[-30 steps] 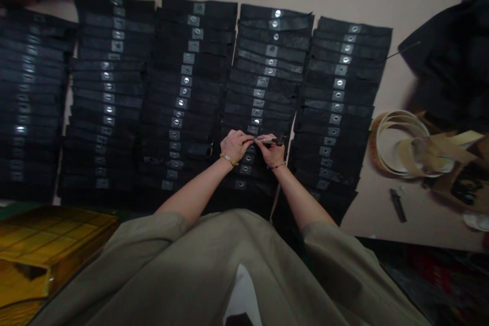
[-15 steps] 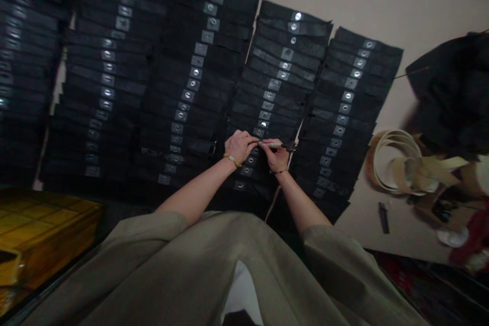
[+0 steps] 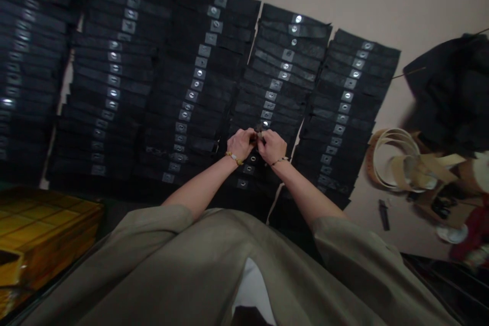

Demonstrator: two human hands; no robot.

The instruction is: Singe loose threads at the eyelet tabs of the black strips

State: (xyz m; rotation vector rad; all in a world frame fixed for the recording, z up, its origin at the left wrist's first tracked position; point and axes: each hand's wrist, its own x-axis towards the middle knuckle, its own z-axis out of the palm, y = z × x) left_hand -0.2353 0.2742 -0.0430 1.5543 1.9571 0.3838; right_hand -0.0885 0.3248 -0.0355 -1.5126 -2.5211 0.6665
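Note:
Rows of overlapping black strips [image 3: 275,76], probably fabric or leather, cover the floor, each with a small grey tag and a round metal eyelet or snap. My left hand [image 3: 240,143] and my right hand [image 3: 272,146] meet over one strip in the fourth row from the left. Between my fingers is a small pen-like tool [image 3: 260,129], and only its dark end shows. My hands hide the rest of it and the strip beneath. A beaded bracelet [image 3: 234,158] circles my left wrist, and a thin cord [image 3: 280,160] circles my right.
A beige floor [image 3: 382,5] surrounds the rows. At the lower left stands a yellow wooden crate [image 3: 46,229]. To the right lie a coil of tan strapping [image 3: 393,160], a small black tool [image 3: 384,214] and a heap of dark cloth [image 3: 446,91]. My khaki clothing [image 3: 191,265] fills the bottom.
My hands have drawn closer together. The pen-like tool no longer sticks out to the right and is mostly hidden between my fingers. The view has shifted slightly.

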